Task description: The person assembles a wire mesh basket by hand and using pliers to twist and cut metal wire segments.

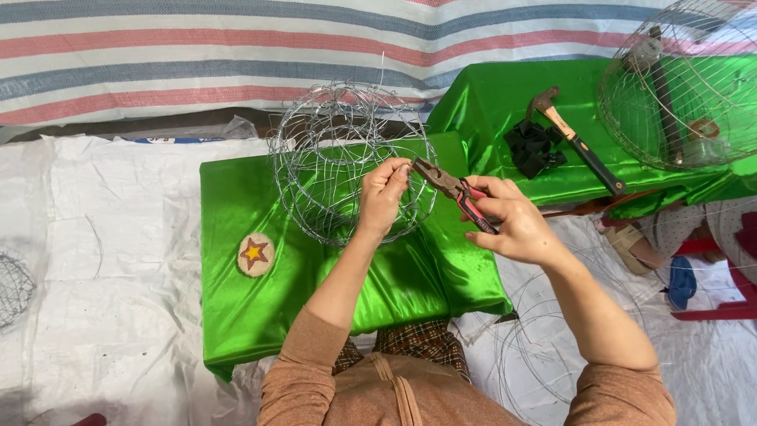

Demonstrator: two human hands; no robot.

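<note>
A round wire basket frame [339, 150] stands on a table draped in shiny green cloth [260, 308]. My left hand [383, 195] pinches a wire on the frame's right side. My right hand [512, 221] grips red-handled pliers [457, 193], whose jaws point left and meet the wire just beside my left fingertips.
A round patch with a star [255, 255] lies on the cloth at left. A second green-draped surface holds a hammer [579, 142], a black bundle [535, 147] and another wire basket [682, 83]. Loose wire coils [536, 339] lie on the white floor sheet; someone's sandalled foot [631, 244] is at right.
</note>
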